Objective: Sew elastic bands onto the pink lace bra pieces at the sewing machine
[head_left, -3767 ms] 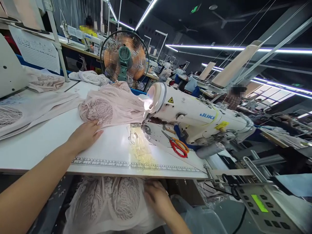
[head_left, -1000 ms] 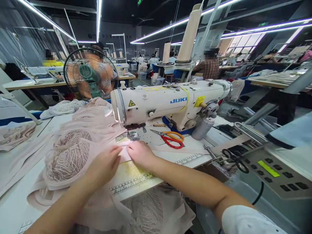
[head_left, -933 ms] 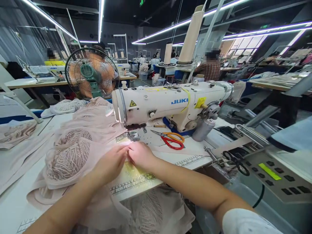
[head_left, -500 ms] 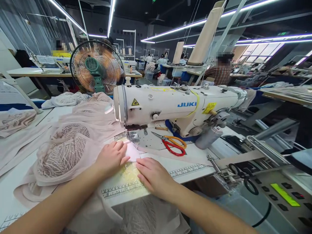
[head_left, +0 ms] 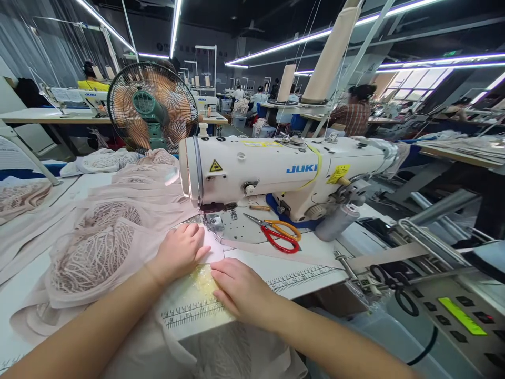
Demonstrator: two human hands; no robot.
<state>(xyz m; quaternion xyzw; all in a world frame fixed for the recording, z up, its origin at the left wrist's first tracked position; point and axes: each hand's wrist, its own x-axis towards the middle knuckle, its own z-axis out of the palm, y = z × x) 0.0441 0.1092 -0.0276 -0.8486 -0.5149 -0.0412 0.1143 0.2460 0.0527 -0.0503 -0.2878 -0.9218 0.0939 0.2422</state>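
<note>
A white JUKI sewing machine [head_left: 260,168] stands on the table, its needle area at the left end. Just in front of the needle, pale fabric [head_left: 213,248] lies under my left hand [head_left: 182,250], whose fingers press together on it. My right hand [head_left: 240,287] is at the near edge of that piece, fingers closed on the fabric's edge. Beige lace fabric [head_left: 97,255] is heaped to the left of my left hand. A beige strip [head_left: 276,251] runs from the presser foot to the right.
Scissors with red and orange handles [head_left: 282,237] lie on the machine bed. A grey thread cone [head_left: 337,222] stands right of them. Behind is a green fan [head_left: 152,108]. A control panel [head_left: 453,316] sits at lower right. Several people sit farther back.
The camera view has shifted slightly. My right hand has moved a little to the left with the edge of the pale fabric; my left hand stays near the needle.
</note>
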